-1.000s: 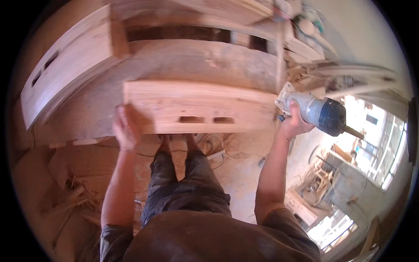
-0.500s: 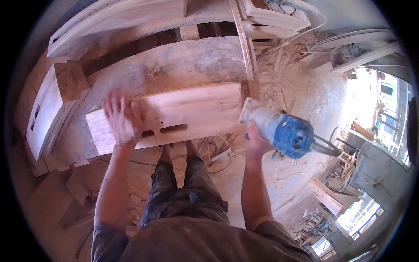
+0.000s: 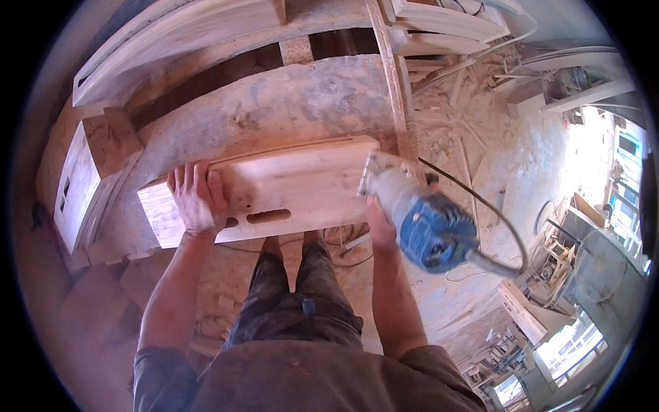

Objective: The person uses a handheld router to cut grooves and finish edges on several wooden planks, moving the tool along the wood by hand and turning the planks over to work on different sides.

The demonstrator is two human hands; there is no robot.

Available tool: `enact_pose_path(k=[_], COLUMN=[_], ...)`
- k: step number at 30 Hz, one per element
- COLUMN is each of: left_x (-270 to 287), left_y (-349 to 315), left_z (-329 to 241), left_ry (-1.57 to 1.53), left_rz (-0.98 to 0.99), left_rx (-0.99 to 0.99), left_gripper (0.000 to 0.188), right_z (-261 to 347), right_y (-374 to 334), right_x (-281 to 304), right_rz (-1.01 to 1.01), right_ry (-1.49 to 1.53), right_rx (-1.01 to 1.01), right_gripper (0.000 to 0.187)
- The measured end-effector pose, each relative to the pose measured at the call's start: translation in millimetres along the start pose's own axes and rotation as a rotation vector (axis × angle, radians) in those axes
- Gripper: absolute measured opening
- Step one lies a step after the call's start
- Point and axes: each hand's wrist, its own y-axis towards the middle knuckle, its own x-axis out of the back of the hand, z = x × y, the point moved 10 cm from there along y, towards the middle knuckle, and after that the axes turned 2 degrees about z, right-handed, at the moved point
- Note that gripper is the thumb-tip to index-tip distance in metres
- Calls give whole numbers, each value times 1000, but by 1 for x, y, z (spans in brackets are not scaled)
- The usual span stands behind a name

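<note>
A pale wooden board (image 3: 309,177) with a long slot, a second slot partly under my hand and small holes lies on the workbench (image 3: 295,96). My left hand (image 3: 197,199) rests on the board's left part, its fingers bent over the far edge. At the right end, my right hand (image 3: 382,223) is closed round a blue and grey router (image 3: 436,232). The router is tilted on its side, its flat base plate facing the board's end. A dark cable loops from its rear. The bit is hidden from sight.
Stacked boards with slots (image 3: 89,178) stand at the bench's left end. Longer timbers (image 3: 178,41) lie along the far side. A narrow upright strip (image 3: 392,82) crosses near the board's right end. Offcuts and sawdust cover the floor (image 3: 473,158) on the right.
The router has moved left and nearer to me, its base plate now up against the board's end. My left hand's fingers have curled over the far edge from lying flatter.
</note>
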Motion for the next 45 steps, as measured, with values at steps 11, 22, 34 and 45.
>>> enact_pose_path(k=[11, 22, 34, 45], left_x=[4, 3, 12, 59], left_y=[2, 4, -5, -15], left_z=[2, 2, 12, -18], left_ry=[-26, -56, -118, -481], left_rz=[-15, 2, -110, -226], left_rx=[24, 51, 53, 148], left_gripper=[20, 19, 34, 54], right_z=[43, 101, 119, 106], right_y=[77, 104, 88, 50], right_x=[-23, -15, -60, -50], right_rz=[203, 239, 342, 298], right_ry=[15, -181, -338, 289], right_rx=[291, 699, 561, 137], right_gripper=[62, 99, 89, 82])
